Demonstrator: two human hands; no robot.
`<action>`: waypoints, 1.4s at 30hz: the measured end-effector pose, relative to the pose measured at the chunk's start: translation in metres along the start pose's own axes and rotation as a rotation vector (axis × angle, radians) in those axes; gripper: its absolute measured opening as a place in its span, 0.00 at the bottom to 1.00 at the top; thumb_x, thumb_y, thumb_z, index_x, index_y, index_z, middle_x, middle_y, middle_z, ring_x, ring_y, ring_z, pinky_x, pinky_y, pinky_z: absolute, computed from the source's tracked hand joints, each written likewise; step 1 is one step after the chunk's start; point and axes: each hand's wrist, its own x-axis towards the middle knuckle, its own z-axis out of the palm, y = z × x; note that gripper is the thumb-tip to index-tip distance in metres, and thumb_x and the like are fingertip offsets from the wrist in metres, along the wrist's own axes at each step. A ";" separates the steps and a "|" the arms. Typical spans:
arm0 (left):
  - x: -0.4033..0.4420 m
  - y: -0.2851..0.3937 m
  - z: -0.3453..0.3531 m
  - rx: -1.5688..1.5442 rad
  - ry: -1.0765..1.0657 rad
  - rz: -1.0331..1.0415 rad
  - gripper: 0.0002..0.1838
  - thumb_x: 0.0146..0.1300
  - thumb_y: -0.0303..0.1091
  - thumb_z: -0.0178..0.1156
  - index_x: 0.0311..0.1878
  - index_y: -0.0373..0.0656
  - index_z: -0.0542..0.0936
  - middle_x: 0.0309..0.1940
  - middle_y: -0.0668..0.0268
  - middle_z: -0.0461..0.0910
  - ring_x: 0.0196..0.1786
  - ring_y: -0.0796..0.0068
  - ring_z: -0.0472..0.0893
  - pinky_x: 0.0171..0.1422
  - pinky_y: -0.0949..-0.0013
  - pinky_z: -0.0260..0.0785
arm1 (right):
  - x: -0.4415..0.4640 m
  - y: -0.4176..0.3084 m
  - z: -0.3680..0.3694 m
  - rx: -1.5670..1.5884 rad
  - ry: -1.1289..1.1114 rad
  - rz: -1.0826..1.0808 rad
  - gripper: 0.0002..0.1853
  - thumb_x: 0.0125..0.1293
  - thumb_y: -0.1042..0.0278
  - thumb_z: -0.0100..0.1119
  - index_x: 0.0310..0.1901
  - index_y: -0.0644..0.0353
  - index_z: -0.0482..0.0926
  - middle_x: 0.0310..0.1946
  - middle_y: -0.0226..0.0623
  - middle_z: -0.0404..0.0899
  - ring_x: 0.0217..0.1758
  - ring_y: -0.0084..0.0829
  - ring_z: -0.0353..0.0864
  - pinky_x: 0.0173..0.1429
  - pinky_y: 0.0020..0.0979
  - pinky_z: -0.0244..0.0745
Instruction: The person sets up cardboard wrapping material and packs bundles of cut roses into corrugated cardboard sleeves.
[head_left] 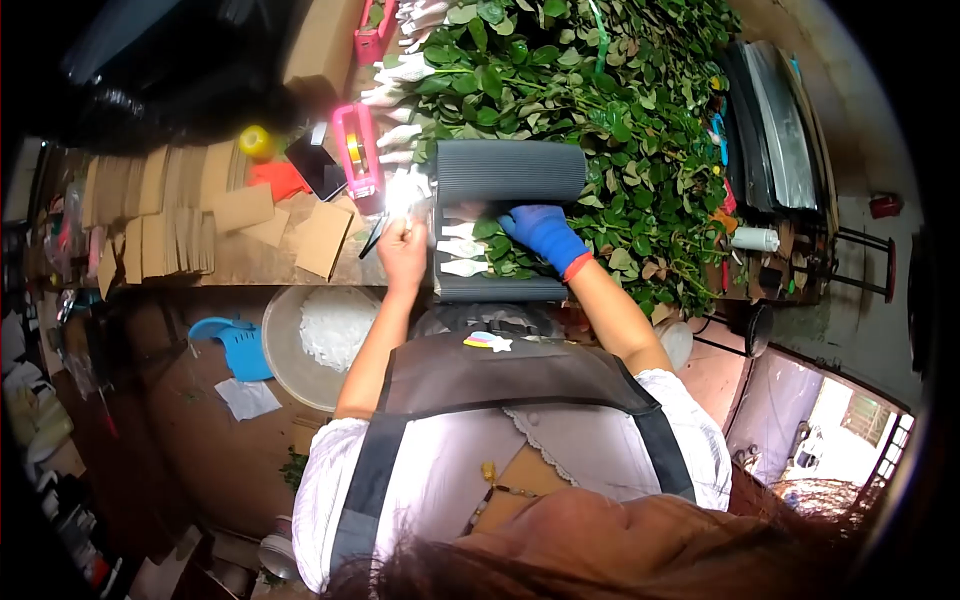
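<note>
My left hand point(403, 250) is bare, with its fingers pinched together beside the left edge of a grey ribbed holder point(510, 172). Strong glare at the fingertips hides what they hold. Close by lies a thin dark tool point(374, 240) of a kind I cannot make out. My right hand point(545, 238), in a blue glove with a red cuff, reaches into the holder and closes on leafy flower stems point(488, 229); its fingertips are partly hidden. Flower heads in white sleeves point(463, 249) lie in the holder, pointing left.
Leafy stems point(640, 150) cover the bench behind and right. A pink tape dispenser point(357, 150), a phone point(316, 167), yellow tape point(256, 141) and cardboard pieces point(180, 200) lie left. Below stand a tub of white bits point(285, 345) and a blue plastic piece point(235, 345).
</note>
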 end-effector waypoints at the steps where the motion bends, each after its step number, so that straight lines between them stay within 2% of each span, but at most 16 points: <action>1: 0.002 -0.035 -0.014 0.134 -0.127 -0.072 0.12 0.66 0.33 0.63 0.30 0.37 0.73 0.26 0.69 0.75 0.32 0.79 0.75 0.39 0.71 0.69 | 0.000 0.001 -0.003 0.060 -0.030 -0.018 0.24 0.62 0.43 0.60 0.47 0.55 0.86 0.54 0.48 0.82 0.56 0.50 0.80 0.61 0.51 0.73; 5: 0.011 0.008 0.011 0.329 -0.260 -0.262 0.18 0.62 0.47 0.64 0.45 0.42 0.78 0.36 0.49 0.84 0.43 0.49 0.84 0.49 0.55 0.73 | 0.005 -0.013 -0.010 -0.065 -0.167 0.021 0.25 0.62 0.43 0.59 0.51 0.55 0.85 0.53 0.47 0.83 0.58 0.48 0.81 0.65 0.52 0.71; 8: 0.015 -0.004 0.031 0.444 -0.352 -0.114 0.19 0.64 0.48 0.60 0.49 0.43 0.81 0.37 0.47 0.84 0.43 0.46 0.83 0.50 0.55 0.73 | 0.007 -0.014 0.002 -0.138 -0.084 0.028 0.27 0.61 0.43 0.60 0.55 0.54 0.83 0.59 0.47 0.80 0.64 0.47 0.76 0.68 0.51 0.67; 12: 0.011 -0.020 0.033 0.186 -0.256 -0.195 0.14 0.69 0.42 0.56 0.46 0.42 0.82 0.35 0.49 0.83 0.39 0.53 0.83 0.46 0.59 0.72 | 0.007 -0.015 0.004 -0.142 0.019 0.026 0.32 0.59 0.42 0.61 0.62 0.53 0.78 0.64 0.49 0.74 0.69 0.50 0.70 0.72 0.51 0.64; 13: 0.012 -0.015 0.031 0.216 -0.250 -0.325 0.14 0.72 0.40 0.55 0.44 0.39 0.82 0.33 0.54 0.82 0.35 0.66 0.79 0.44 0.65 0.71 | 0.007 -0.015 0.008 -0.134 0.047 0.018 0.34 0.59 0.42 0.62 0.63 0.53 0.77 0.65 0.50 0.73 0.70 0.50 0.69 0.72 0.51 0.63; 16: 0.010 -0.017 0.030 -0.057 -0.036 -0.289 0.15 0.73 0.39 0.54 0.41 0.36 0.81 0.29 0.62 0.81 0.34 0.76 0.74 0.43 0.67 0.69 | 0.003 -0.014 0.001 -0.057 0.077 -0.015 0.33 0.59 0.43 0.63 0.62 0.54 0.78 0.64 0.49 0.74 0.69 0.51 0.70 0.71 0.51 0.64; 19: 0.025 -0.014 0.002 -0.076 0.029 -0.169 0.12 0.69 0.32 0.57 0.29 0.37 0.75 0.23 0.73 0.73 0.30 0.83 0.70 0.34 0.70 0.64 | 0.005 -0.017 -0.033 0.108 -0.388 0.108 0.33 0.57 0.45 0.65 0.62 0.55 0.78 0.64 0.50 0.74 0.68 0.52 0.71 0.70 0.51 0.65; 21: 0.029 -0.009 -0.020 0.026 -0.112 -0.208 0.12 0.63 0.28 0.60 0.25 0.39 0.70 0.18 0.76 0.70 0.26 0.87 0.67 0.29 0.74 0.62 | 0.002 -0.017 -0.026 0.080 -0.345 0.052 0.32 0.57 0.47 0.66 0.61 0.55 0.79 0.63 0.50 0.75 0.67 0.52 0.72 0.69 0.51 0.66; 24: 0.019 0.006 -0.001 0.415 -0.201 -0.090 0.19 0.62 0.48 0.67 0.29 0.40 0.77 0.24 0.55 0.82 0.30 0.58 0.83 0.39 0.58 0.74 | 0.000 -0.020 -0.001 -0.060 -0.124 -0.011 0.32 0.56 0.47 0.67 0.61 0.56 0.79 0.63 0.49 0.75 0.67 0.51 0.72 0.69 0.51 0.66; 26: 0.017 0.038 0.009 0.643 -0.495 -0.141 0.23 0.61 0.56 0.65 0.33 0.40 0.80 0.32 0.47 0.84 0.40 0.43 0.84 0.47 0.51 0.74 | -0.001 -0.023 0.010 -0.167 -0.019 -0.007 0.33 0.57 0.45 0.67 0.60 0.56 0.80 0.64 0.49 0.75 0.67 0.50 0.73 0.69 0.51 0.67; 30: 0.006 -0.002 0.021 0.473 -0.457 0.006 0.20 0.66 0.53 0.60 0.39 0.43 0.83 0.35 0.49 0.84 0.41 0.45 0.83 0.46 0.51 0.74 | 0.000 -0.029 0.016 -0.260 0.046 0.028 0.33 0.59 0.40 0.65 0.58 0.56 0.81 0.61 0.49 0.77 0.65 0.48 0.75 0.66 0.51 0.70; 31: 0.003 -0.005 0.020 0.361 -0.422 -0.207 0.19 0.68 0.50 0.58 0.39 0.42 0.83 0.34 0.50 0.84 0.40 0.43 0.82 0.44 0.51 0.73 | 0.000 -0.029 0.016 -0.256 0.077 0.025 0.32 0.59 0.40 0.65 0.58 0.56 0.81 0.60 0.48 0.78 0.64 0.47 0.76 0.65 0.51 0.71; 34: -0.003 -0.009 0.020 0.159 -0.219 -0.279 0.18 0.70 0.44 0.57 0.36 0.36 0.80 0.25 0.56 0.80 0.28 0.67 0.77 0.36 0.61 0.69 | 0.001 -0.033 0.007 -0.084 -0.103 0.097 0.31 0.55 0.49 0.68 0.60 0.56 0.79 0.63 0.47 0.76 0.67 0.49 0.73 0.69 0.55 0.65; 38: 0.012 -0.010 -0.008 -0.162 0.170 -0.273 0.12 0.70 0.34 0.57 0.29 0.39 0.77 0.22 0.74 0.74 0.27 0.82 0.72 0.31 0.70 0.64 | -0.003 -0.028 0.002 -0.067 -0.105 0.058 0.34 0.56 0.40 0.67 0.58 0.58 0.80 0.58 0.49 0.79 0.62 0.48 0.78 0.65 0.51 0.71; 40: 0.014 -0.021 -0.041 0.056 -0.169 -0.320 0.11 0.69 0.34 0.59 0.31 0.38 0.78 0.24 0.71 0.77 0.29 0.83 0.74 0.33 0.71 0.67 | -0.009 -0.023 -0.024 0.076 -0.103 -0.044 0.37 0.57 0.31 0.63 0.51 0.61 0.84 0.51 0.51 0.83 0.56 0.47 0.82 0.58 0.48 0.76; 42: 0.008 -0.013 -0.038 0.276 -0.320 -0.263 0.18 0.65 0.45 0.65 0.35 0.36 0.79 0.27 0.56 0.82 0.32 0.65 0.83 0.38 0.61 0.72 | -0.010 -0.017 -0.015 0.024 -0.104 -0.133 0.40 0.56 0.27 0.62 0.52 0.61 0.84 0.49 0.50 0.84 0.54 0.47 0.83 0.57 0.47 0.76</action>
